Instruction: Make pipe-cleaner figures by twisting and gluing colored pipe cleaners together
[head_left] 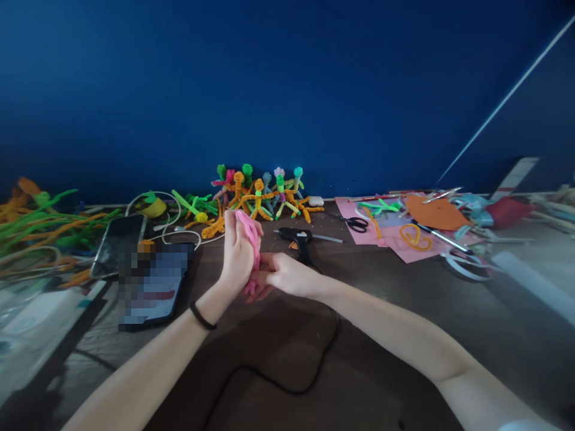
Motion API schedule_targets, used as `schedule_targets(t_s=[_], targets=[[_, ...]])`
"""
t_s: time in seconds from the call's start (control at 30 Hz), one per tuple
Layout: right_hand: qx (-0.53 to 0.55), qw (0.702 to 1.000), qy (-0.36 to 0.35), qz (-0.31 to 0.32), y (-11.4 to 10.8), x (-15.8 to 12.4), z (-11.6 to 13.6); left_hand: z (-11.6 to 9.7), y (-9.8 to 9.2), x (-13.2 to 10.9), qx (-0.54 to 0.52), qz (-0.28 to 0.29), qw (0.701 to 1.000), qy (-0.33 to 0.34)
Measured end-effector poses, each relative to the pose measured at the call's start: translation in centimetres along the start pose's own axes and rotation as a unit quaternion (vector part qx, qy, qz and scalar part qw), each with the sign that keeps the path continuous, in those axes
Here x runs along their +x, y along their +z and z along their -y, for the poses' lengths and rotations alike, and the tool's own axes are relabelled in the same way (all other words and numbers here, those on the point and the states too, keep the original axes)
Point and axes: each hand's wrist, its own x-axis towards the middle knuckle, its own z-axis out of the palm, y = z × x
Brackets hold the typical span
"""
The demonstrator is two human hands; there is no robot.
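Note:
A bundle of fuzzy pink pipe cleaner (250,230) lies against the palm side of my left hand (236,257), which is raised with its fingers pointing up. My right hand (287,275) comes in from the right, its fingers closed on the lower part of the pink strand near the left palm. The fingers partly hide the pink strand, so I cannot make out how it is wound. Just behind my right hand, a black glue gun (296,234) with a clear glue stick in it rests on the dark table.
Several small pipe cleaner figures (258,191) stand along the blue wall. Two phones, one dark (119,239) and one lit (164,284), lie at left beside loose pipe cleaners (58,227). Scissors (356,224), pink paper (399,239) and orange paper (435,212) lie at right. A black cord (287,390) crosses the front.

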Motion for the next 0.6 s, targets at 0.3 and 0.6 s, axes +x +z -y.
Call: schedule_targets(t_s=[0.3,0.6], targets=[[-0.084,0.996,0.005,0.003,-0.7,0.0,0.1,0.4,-0.3,0.5,0.020,0.004,0.999,0.048],[-0.128,0.990,0.021,0.047,-2.4,-0.2,1.5,-0.8,-1.9,2.6,-0.020,-0.019,0.999,-0.046]])
